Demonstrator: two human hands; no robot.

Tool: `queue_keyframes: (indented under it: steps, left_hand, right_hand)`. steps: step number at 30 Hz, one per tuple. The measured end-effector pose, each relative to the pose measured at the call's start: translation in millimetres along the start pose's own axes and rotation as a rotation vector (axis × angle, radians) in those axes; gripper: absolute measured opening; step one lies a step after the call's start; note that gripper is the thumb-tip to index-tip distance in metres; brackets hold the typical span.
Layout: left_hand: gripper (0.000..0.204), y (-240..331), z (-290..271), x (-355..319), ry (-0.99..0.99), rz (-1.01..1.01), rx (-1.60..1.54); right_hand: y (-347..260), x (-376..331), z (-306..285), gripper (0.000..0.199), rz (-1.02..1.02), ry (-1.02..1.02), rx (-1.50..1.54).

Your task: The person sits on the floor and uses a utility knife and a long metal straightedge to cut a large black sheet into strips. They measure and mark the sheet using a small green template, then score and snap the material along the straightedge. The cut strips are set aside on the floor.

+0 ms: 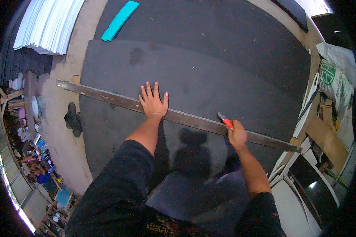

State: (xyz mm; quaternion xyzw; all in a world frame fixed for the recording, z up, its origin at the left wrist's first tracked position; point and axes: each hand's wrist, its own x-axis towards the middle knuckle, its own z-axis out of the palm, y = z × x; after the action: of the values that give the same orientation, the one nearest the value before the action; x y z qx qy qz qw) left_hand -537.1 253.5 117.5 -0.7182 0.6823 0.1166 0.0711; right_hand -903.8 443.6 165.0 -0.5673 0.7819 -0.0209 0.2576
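A long metal straightedge (pixel 197 121) lies slantwise across a large dark grey sheet (pixel 225 87), reaching past both of its sides. My left hand (pixel 152 102) rests with fingers spread, pressing flat on the bar near its middle and on the sheet just beyond. In my right hand (pixel 237 135) is a red utility knife (pixel 226 120), gripped close to the bar on the right. Its metal tip points away from me to the left, just past the bar's far edge. Whether the tip touches the sheet I cannot tell.
A teal strip (pixel 120 20) lies at the far left of the sheet. Stacked white sheets (pixel 47 25) stand beyond the left edge, with dark sandals (pixel 72 119) on the floor nearer. White sacks (pixel 336 81) and a brown board (pixel 327 143) are at the right.
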Motion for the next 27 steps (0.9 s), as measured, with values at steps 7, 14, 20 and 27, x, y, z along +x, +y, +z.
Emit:
queue_keyframes:
  steps: [7, 14, 20, 27]
  left_hand:
    - [0.074, 5, 5, -8, 0.034, 0.042, 0.029]
    - [0.076, 4, 0, -12, -0.02, 0.036, -0.02]
    - [0.081, 8, -4, -13, 0.022, 0.042, -0.086]
    - [0.082, -52, 28, -82, 0.078, 0.28, -0.055]
  right_hand:
    - [-18, -7, -3, 0.066, -0.2, -0.204, -0.12]
    - [-2, -14, 18, 0.069, -0.42, -0.019, -0.269]
    - [-1, -8, 25, 0.069, -0.465, 0.094, -0.287]
    - [-2, -85, 76, 0.07, -0.449, 0.149, -0.312]
